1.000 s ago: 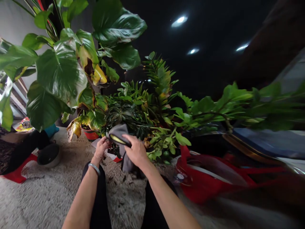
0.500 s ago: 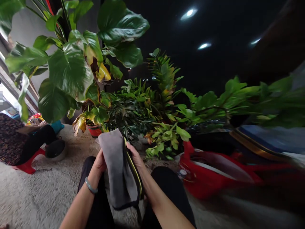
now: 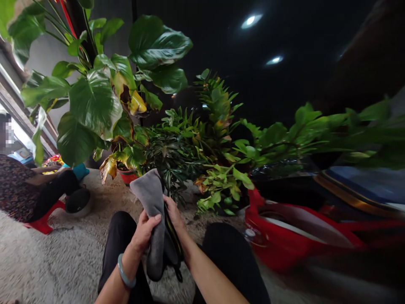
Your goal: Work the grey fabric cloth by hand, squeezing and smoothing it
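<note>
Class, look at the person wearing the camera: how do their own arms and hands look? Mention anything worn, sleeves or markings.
The left forearm and right forearm show no sleeves. The left wrist wears a smooth, rounded, pale blue-grey bangle; none shows on the right. The grip of the left hand and right hand is ungloved. No markings are discernible.

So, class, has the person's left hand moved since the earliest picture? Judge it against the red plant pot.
Yes. The left hand has moved lower in the view, farther from the red plant pot.
</note>
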A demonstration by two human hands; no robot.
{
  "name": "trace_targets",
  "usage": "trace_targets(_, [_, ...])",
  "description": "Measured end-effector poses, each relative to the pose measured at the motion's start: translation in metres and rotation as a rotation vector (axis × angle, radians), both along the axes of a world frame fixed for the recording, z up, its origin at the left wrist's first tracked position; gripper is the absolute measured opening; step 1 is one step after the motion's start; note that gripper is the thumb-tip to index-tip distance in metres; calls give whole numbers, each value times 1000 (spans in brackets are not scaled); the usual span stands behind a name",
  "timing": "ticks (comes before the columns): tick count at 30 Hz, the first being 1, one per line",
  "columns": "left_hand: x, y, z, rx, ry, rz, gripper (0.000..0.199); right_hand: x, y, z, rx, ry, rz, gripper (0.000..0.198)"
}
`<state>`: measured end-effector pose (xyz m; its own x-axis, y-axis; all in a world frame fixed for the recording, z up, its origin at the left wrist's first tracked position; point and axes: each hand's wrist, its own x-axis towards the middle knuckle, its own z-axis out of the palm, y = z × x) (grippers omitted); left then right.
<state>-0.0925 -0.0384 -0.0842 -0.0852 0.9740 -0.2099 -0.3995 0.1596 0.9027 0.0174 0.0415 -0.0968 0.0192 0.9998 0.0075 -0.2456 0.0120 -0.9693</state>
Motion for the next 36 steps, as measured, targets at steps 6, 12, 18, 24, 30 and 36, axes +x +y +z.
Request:
trace_targets(6, [8,15,-3,-61,13,0,48,-5,12,-24,83,-240,-150,35])
trace_targets(12, [2,22,9,-61,31,6,42,27,31,-25,198,-373,121,30])
trace_targets(18, [-28,39,65,87,290,113,47,70,91,-19,-114,11,-395,50])
trace_targets(24, [-9,95,102,502,955,196,26,58,115,-32,-129,350,-60,39])
trace_targets(30, [4,68,62,506,1005,-199,21,64,112,-47,-101,376,-13,32])
trace_targets(36, [-4,111,112,541,960,363,26,74,97,-49,-116,356,104,45])
